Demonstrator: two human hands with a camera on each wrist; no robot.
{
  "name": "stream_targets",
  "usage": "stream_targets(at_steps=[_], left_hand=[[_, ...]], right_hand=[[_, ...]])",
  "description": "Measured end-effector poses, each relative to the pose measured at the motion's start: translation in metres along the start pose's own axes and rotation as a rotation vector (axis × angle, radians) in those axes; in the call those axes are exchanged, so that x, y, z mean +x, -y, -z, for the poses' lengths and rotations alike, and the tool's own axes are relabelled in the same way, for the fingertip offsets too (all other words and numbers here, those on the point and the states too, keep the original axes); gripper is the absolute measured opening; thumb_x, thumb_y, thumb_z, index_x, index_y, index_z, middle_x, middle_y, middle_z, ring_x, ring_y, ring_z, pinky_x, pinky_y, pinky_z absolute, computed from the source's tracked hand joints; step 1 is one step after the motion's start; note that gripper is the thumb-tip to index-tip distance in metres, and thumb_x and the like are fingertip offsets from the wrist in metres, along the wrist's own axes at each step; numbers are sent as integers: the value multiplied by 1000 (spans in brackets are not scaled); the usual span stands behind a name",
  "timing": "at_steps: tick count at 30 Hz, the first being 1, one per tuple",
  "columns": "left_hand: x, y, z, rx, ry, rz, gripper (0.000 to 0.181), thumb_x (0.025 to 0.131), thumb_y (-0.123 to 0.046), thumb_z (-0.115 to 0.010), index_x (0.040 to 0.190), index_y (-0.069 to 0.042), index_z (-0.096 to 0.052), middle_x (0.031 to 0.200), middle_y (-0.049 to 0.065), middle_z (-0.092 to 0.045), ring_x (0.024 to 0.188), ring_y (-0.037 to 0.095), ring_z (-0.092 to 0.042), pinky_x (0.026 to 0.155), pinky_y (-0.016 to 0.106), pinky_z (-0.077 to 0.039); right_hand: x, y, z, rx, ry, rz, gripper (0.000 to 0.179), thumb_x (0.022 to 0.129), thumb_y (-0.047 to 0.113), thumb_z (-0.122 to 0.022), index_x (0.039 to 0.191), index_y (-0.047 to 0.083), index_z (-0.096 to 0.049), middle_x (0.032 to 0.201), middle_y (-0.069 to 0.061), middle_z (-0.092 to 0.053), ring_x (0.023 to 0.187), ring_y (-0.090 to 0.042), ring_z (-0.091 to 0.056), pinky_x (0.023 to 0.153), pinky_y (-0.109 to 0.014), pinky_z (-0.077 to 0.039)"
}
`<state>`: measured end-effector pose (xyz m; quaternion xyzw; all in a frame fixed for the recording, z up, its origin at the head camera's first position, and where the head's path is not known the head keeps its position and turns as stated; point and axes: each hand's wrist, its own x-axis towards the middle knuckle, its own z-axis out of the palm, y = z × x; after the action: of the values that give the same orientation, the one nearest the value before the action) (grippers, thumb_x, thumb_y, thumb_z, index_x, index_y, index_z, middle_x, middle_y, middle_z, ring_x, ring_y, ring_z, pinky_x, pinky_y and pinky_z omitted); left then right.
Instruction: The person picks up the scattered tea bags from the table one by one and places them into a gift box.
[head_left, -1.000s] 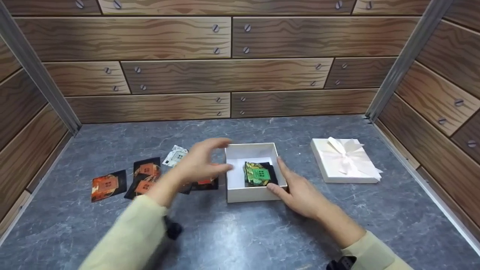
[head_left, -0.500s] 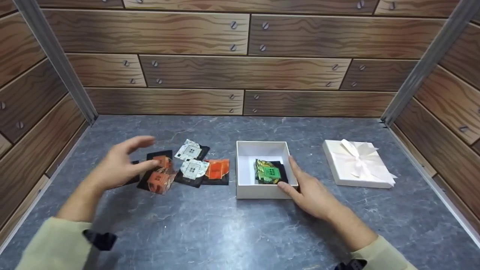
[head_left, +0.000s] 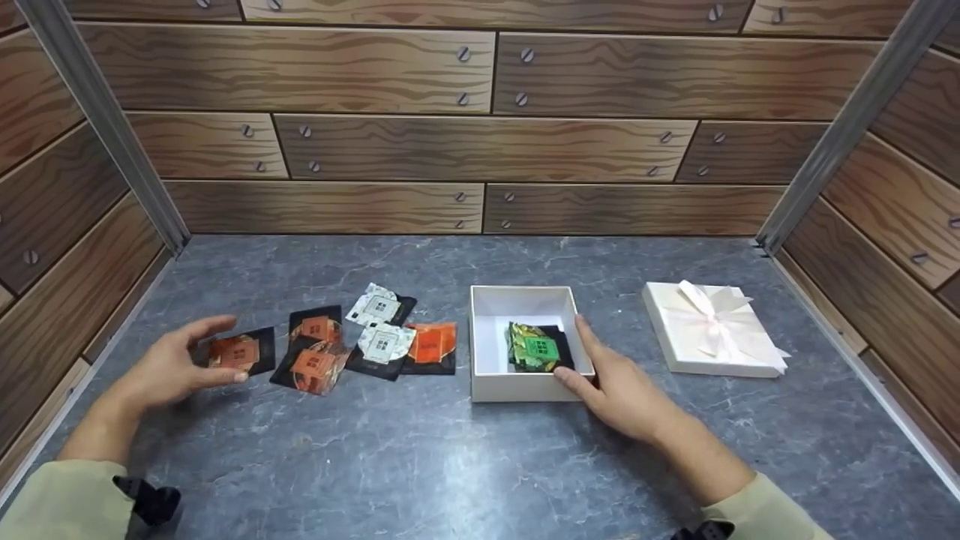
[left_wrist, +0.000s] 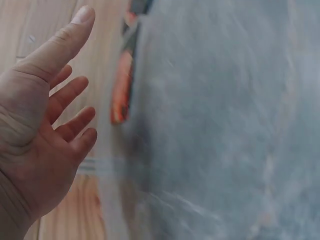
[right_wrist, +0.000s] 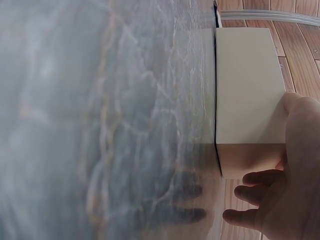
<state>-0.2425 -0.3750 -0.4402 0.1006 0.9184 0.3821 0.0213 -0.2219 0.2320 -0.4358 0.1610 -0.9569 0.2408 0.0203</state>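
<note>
At the far left my left hand (head_left: 166, 371) spreads thumb and fingers around the leftmost black-and-orange sachet (head_left: 242, 351), holding nothing. In the left wrist view its palm (left_wrist: 37, 135) and fingers stand apart from the orange sachets, which appear edge-on. My right hand (head_left: 626, 386) holds the white open box (head_left: 517, 387) at its right front corner, thumb over the front rim and fingers along the right side. The right wrist view has the box wall (right_wrist: 252, 85) beside the thumb. Inside the box lies a green-and-black sachet (head_left: 536, 347), with dark packaging beneath.
Two more black-and-orange sachets (head_left: 313, 367) overlap left of centre. Two white-and-black sachets (head_left: 381, 343) and a bright orange one (head_left: 430, 343) lie left of the box. A white lid (head_left: 709, 330) with a ribbon bow rests at right. Wood-patterned walls enclose the grey tabletop (head_left: 390, 465).
My left hand has moved left, away from the box and across the sachets, and lowered to the leftmost one. My right hand stays on the box. The head view shifted slightly.
</note>
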Motion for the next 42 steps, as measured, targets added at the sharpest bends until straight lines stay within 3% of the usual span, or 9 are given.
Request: stream_targets(at_steps=[9, 16, 24, 32, 42], left_hand=[[3, 13, -1, 2, 51, 40, 108, 82, -29, -94, 162, 6, -31, 161, 35, -36, 146, 60, -28, 112, 76, -29], [1, 14, -4, 13, 54, 41, 105, 83, -30, -93, 161, 7, -34, 157, 34, -42, 143, 57, -36, 111, 73, -32], [1, 13, -7, 59, 39, 17, 97, 84, -27, -93, 157, 8, -40, 146, 31, -56, 127, 45, -55, 101, 52, -44], [2, 13, -9, 54, 42, 30, 92, 84, -25, -93, 155, 7, -43, 134, 27, -62, 119, 41, -57, 100, 57, -44], [0, 9, -11, 66, 4, 15, 83, 84, -21, -92, 151, 5, -50, 124, 20, -65, 107, 30, -59, 85, 36, -49]], right_hand=[[-1, 1, 2, -2, -1, -2, 93, 106, 63, -52, 170, 5, -16, 157, -33, -45, 141, -50, -48, 117, -63, -38], [-2, 3, 2, -5, -8, 8, 92, 106, 61, -52, 170, 5, -17, 157, -33, -45, 141, -50, -49, 116, -63, -39], [-2, 3, 2, -9, -15, 8, 91, 106, 60, -53, 169, 4, -18, 156, -33, -46, 140, -50, -50, 115, -64, -40], [-1, 2, 1, -9, -5, 0, 91, 107, 60, -52, 170, 6, -16, 156, -33, -46, 140, -50, -50, 116, -63, -39], [-2, 3, 2, -8, 1, -13, 92, 106, 63, -52, 170, 8, -16, 158, -31, -45, 142, -49, -48, 117, -63, -38]])
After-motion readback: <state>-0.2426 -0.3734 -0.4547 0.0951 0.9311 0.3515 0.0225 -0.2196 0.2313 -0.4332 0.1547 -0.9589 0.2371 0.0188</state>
